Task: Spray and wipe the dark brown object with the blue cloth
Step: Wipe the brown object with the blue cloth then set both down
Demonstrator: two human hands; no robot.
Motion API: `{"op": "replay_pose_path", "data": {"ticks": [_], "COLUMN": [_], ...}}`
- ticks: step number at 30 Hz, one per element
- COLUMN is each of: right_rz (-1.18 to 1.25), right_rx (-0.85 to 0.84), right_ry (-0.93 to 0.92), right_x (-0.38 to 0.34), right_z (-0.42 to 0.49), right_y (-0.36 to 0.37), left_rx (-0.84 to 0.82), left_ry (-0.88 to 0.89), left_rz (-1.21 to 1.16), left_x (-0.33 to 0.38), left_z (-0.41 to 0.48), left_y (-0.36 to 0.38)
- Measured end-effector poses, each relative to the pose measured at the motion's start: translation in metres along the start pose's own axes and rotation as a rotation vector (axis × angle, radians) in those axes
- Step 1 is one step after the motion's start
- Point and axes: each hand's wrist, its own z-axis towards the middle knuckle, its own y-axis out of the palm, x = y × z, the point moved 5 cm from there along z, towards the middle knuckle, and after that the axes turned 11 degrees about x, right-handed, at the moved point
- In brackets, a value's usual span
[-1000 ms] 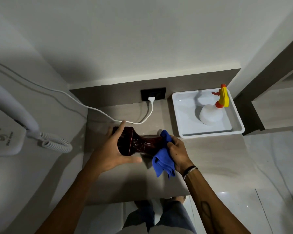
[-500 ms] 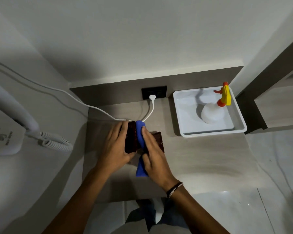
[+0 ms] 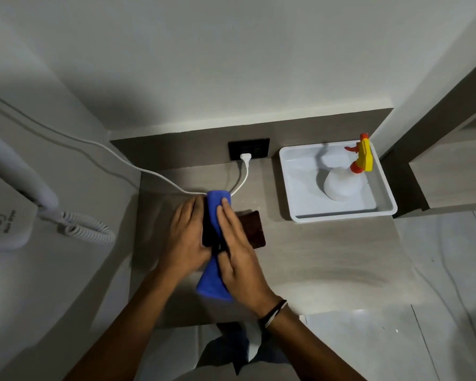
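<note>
At centre frame, the left hand (image 3: 188, 237) steadies the dark brown object (image 3: 252, 229) by its left end on the counter (image 3: 327, 251), while the right hand (image 3: 238, 251), which a second ago gripped the blue cloth (image 3: 216, 204) bunched at the object's right end, now presses it flat across the middle. Wiping appears well under way. The object's exposed right end looks textured. At upper right, the spray bottle (image 3: 341, 185) stands in its white tray (image 3: 294, 193).

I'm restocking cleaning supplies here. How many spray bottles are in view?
1. The spray bottle stands in the white tray at the right back of the counter. Nothing suggests another, though the hands hide some counter.
</note>
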Motion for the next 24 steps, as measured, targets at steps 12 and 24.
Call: {"op": "replay_pose_path", "data": {"ticks": [12, 24], "right_rz": [-0.104, -0.025], "right_rx": [0.029, 0.093], "right_ry": [0.086, 0.518], "right_x": [0.027, 0.114], "right_z": [-0.001, -0.012], "right_y": [-0.007, -0.066], "left_rx": [0.022, 0.056], "left_ry": [0.027, -0.229], "left_rz": [-0.027, -0.304], "left_x": [0.005, -0.033], "left_z": [0.002, 0.009], "left_y": [0.001, 0.003]}}
